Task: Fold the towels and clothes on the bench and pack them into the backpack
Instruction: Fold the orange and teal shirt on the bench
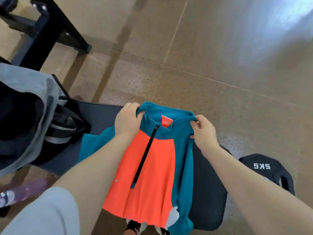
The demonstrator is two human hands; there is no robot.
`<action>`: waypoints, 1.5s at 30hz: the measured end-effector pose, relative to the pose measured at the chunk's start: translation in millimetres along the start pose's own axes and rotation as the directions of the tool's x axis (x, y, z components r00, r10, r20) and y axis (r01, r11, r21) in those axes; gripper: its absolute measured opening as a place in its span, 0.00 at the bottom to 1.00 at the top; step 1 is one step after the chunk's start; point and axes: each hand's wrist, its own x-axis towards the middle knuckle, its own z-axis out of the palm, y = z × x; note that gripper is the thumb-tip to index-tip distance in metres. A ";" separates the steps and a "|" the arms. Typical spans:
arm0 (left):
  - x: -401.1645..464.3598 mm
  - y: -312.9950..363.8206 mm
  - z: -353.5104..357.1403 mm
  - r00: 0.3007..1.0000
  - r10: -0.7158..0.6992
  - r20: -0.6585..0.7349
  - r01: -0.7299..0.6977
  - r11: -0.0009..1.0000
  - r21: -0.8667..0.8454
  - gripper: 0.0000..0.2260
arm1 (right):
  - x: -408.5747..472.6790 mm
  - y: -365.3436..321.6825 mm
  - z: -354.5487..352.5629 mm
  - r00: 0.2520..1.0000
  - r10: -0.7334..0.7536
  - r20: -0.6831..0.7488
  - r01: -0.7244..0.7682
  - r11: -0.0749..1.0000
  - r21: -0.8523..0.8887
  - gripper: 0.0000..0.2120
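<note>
Both grips pinch the jacket by its collar: your left hand, then your right hand, holding it over the tabletop. Backpack waits far left. Likely next: lay it flat, fold sleeves inward.

— What are you standing over?

— You are looking down at a black ribbed bench, which is running from the left toward the lower right.

— What is lying on it?

— A grey and black backpack is sitting on its left end, mouth open. An orange and teal zip-neck top is draping across the middle.

— And under the bench?

— A speckled tan floor is carrying it; a black 5KG weight is resting there, just beside the bench's right end.
</note>
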 end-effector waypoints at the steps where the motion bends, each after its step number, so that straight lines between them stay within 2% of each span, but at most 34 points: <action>1: 7.7 -2.3 7.2 1.000 0.005 -0.016 -0.005 1.000 0.011 0.09 | 10.2 4.2 5.1 1.000 -0.015 -0.017 0.015 1.000 0.000 0.06; 3: 18.6 -8.6 20.6 0.999 0.015 -0.041 -0.013 0.999 0.037 0.09 | 27.5 12.0 14.5 0.999 -0.004 -0.037 0.005 1.000 0.030 0.06; 6: 25.9 -20.1 37.9 0.999 0.012 -0.041 -0.008 0.996 0.090 0.09 | 43.6 24.5 24.1 0.997 0.070 0.026 -0.074 0.976 0.204 0.07; 9: 20.9 -24.0 48.1 0.999 0.001 -0.043 0.005 0.990 0.142 0.16 | 42.1 33.9 21.6 0.998 0.046 0.047 -0.057 0.958 0.280 0.09; 11: 6.5 -19.6 50.0 0.985 0.126 -0.116 -0.100 0.973 0.206 0.22 | 28.2 40.4 9.6 1.000 -0.022 -0.004 0.022 0.993 0.112 0.10; 13: -20.6 -7.4 53.5 0.952 0.279 -0.130 -0.252 0.948 0.193 0.23 | 1.3 48.4 -6.1 0.994 -0.100 -0.038 0.094 0.986 -0.134 0.08; 15: -59.0 8.6 63.1 0.906 0.421 0.051 -0.424 0.898 0.114 0.22 | -31.7 61.2 -16.6 0.996 -0.085 0.004 0.083 0.960 -0.266 0.05; 17: -97.5 19.4 78.5 0.804 0.525 0.279 -0.567 0.819 0.092 0.22 | -64.4 74.0 -17.2 0.995 0.040 0.097 -0.003 0.934 -0.358 0.05; 19: -119.2 27.5 90.1 0.722 0.485 0.494 -0.612 0.780 0.129 0.27 | -90.9 83.9 -10.3 0.976 0.161 0.146 -0.076 0.881 -0.466 0.11; 20: -123.8 31.7 92.3 0.721 0.416 0.553 -0.583 0.797 0.160 0.32 | -100.9 86.1 -5.9 0.971 0.193 0.143 -0.096 0.857 -0.506 0.15; 22: -122.9 31.8 96.6 0.763 0.348 0.545 -0.518 0.833 0.193 0.36 | -113.9 88.5 2.8 0.976 0.190 0.108 -0.098 0.822 -0.560 0.22; 24: -117.4 29.4 99.5 0.778 0.330 0.535 -0.491 0.851 0.189 0.34 | -119.1 91.6 11.2 0.984 0.164 0.067 -0.093 0.802 -0.590 0.27; 26: -112.7 28.2 99.8 0.769 0.360 0.527 -0.516 0.837 0.181 0.33 | -118.9 95.1 16.6 0.986 0.166 0.035 -0.123 0.842 -0.526 0.21; 29: -111.8 27.4 101.3 0.743 0.372 0.557 -0.548 0.816 0.185 0.29 | -111.7 102.0 10.8 0.977 0.212 -0.001 -0.203 0.935 -0.291 0.05; 32: -112.0 35.4 103.9 0.753 0.350 0.557 -0.529 0.826 0.195 0.34 | -98.8 110.0 -12.8 0.962 0.272 0.001 -0.272 0.961 -0.050 0.05; 34: -111.0 43.5 106.8 0.752 0.348 0.559 -0.535 0.819 0.209 0.37 | -90.6 117.0 -32.9 0.963 0.269 0.024 -0.268 0.963 -0.041 0.06; 37: -109.2 54.8 111.9 0.758 0.333 0.561 -0.542 0.801 0.255 0.40 | -79.3 134.7 -63.4 0.945 0.316 -0.086 -0.321 0.945 -0.065 0.06; 39: -109.0 59.4 115.7 0.758 0.314 0.571 -0.559 0.765 0.321 0.40 | -76.6 144.3 -74.3 0.928 0.309 -0.206 -0.340 0.931 -0.133 0.08; 41: -108.6 63.6 118.4 0.757 0.298 0.582 -0.561 0.752 0.345 0.40 | -81.2 145.6 -71.7 0.953 0.181 -0.242 -0.237 0.945 -0.226 0.13; 43: -107.9 66.5 120.7 0.758 0.283 0.588 -0.551 0.760 0.345 0.41 | -90.1 141.4 -60.3 0.990 0.038 -0.139 -0.092 0.910 -0.403 0.19; 45: -106.7 66.9 121.3 0.755 0.272 0.597 -0.548 0.762 0.346 0.42 | -95.8 140.4 -50.2 0.997 -0.076 -0.023 0.043 0.756 -0.653 0.23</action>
